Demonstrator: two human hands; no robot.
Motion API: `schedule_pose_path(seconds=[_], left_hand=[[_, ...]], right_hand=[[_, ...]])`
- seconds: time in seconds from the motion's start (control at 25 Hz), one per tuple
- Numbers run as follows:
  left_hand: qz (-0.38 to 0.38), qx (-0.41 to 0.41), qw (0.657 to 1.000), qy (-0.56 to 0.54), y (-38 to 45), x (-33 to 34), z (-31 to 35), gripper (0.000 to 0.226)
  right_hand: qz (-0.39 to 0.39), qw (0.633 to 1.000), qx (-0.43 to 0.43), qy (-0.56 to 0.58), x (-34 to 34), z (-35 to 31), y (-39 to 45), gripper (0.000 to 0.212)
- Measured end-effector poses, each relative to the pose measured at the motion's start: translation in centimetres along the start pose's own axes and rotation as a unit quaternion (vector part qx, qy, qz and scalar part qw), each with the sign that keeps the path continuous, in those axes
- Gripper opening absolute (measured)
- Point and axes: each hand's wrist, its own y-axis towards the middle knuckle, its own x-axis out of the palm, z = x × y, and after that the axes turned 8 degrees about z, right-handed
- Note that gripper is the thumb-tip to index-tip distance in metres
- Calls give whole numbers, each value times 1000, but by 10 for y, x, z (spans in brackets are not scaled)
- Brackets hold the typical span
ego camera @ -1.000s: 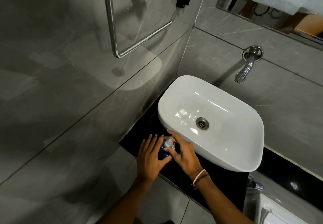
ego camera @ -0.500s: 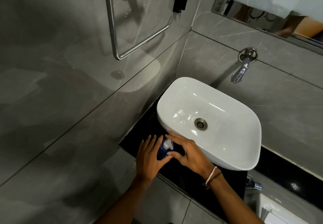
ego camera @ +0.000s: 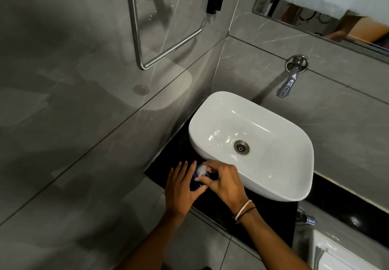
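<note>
1. Since the earlier frame, the right hand (ego camera: 225,183) has drawn its fingers in from a flat spread and now curls them over the pump head (ego camera: 202,169). The left hand (ego camera: 181,187) has barely shifted.
2. Right grip: closed on the top of the pump bottle (ego camera: 194,184), fingertips bent over the clear head. Left grip: open, with fingers straight alongside the bottle and the thumb touching its lower side, steadying rather than clasping.
3. The bottle sits on the black tabletop (ego camera: 263,213), just beside the near-left rim of the white basin (ego camera: 273,196), between the two hands.
4. Handling, as I judge it: this is a small plastic bottle, light and stiff, and likely slick if wet or soapy. It is also top-heavy under a push, so it could tip or skid on the polished stone.
5. The best hold is round the blue body, low down, with the left hand. The right hand then presses straight down on the head, not sideways.
</note>
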Motion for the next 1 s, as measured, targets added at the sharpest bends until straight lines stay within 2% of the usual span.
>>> schedule_pose_path(seconds=[0.12,0.28,0.44,0.56,0.68,0.8,1.0], left_hand=[[-4,2,1000,7,1,-1,0,80],[8,-10,1000,-16,0,-6,4,78],[-10,-115,985,-131,-6,-7,14,87],[4,-171,973,-157,-9,-6,16,77],[20,-189,970,-152,-2,-9,7,69],[23,-203,971,-123,21,-17,-11,64],[56,-194,973,-108,47,-27,-31,60]], right_hand=[[4,1000,8,-12,0,-1,0,43],[-20,998,55,39,-3,4,-11,70],[-69,978,166,109,-4,19,-18,53],[-88,962,217,143,8,23,-16,36],[-89,961,210,153,23,17,-4,30],[-78,960,224,149,42,4,18,34],[-66,972,199,110,64,-16,50,40]])
